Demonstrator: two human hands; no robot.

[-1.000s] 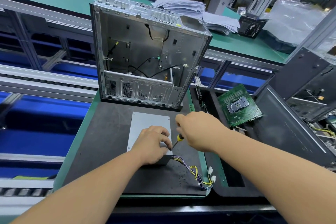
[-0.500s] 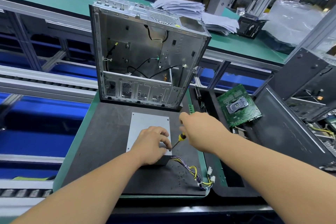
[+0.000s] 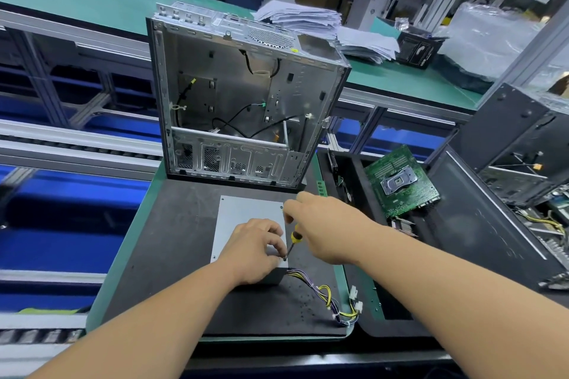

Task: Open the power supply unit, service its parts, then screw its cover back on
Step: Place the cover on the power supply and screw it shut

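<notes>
The power supply unit (image 3: 246, 212) lies flat on the black mat, its grey metal cover facing up. A bundle of yellow, purple and black cables (image 3: 326, 295) leaves its near right corner. My left hand (image 3: 255, 249) rests on the near part of the cover, fingers curled by the near right corner screw (image 3: 284, 259). My right hand (image 3: 323, 228) grips a yellow-and-black screwdriver (image 3: 295, 238), whose tip sits on that screw. The unit's near side is hidden under my left hand.
An open, empty computer case (image 3: 246, 101) stands upright just behind the unit. A green motherboard (image 3: 400, 181) lies in a black tray to the right, beside dark case panels (image 3: 480, 224). Paper stacks (image 3: 323, 24) sit on the far green bench.
My right hand has shifted slightly up and right around the screwdriver handle, whose tip stays on the near right corner screw. My left hand stays in place.
</notes>
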